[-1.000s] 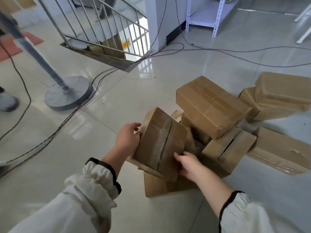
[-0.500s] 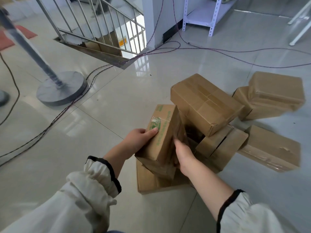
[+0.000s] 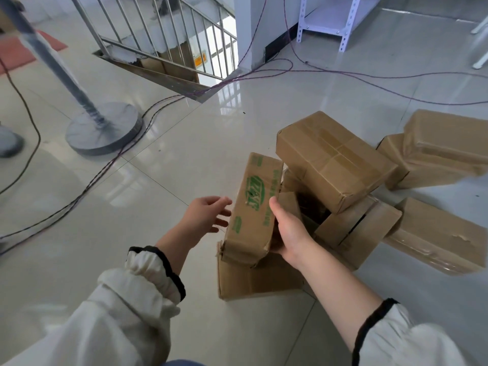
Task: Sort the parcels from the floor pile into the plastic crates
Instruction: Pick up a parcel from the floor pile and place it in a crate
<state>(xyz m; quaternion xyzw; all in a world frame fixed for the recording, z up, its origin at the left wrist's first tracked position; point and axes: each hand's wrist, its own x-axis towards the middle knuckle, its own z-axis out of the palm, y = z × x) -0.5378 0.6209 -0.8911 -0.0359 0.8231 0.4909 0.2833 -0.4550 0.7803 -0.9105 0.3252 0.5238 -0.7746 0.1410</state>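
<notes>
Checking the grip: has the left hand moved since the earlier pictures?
Yes. The left hand has come off the face of the printed parcel, leftward toward the stand base; the right hand grips it.

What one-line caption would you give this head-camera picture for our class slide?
Right hand grips a green-printed parcel at the floor pile, left hand open beside it.

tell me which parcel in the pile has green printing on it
The upright parcel gripped by the right hand; the other parcels show only plain brown cardboard and tape.
</notes>
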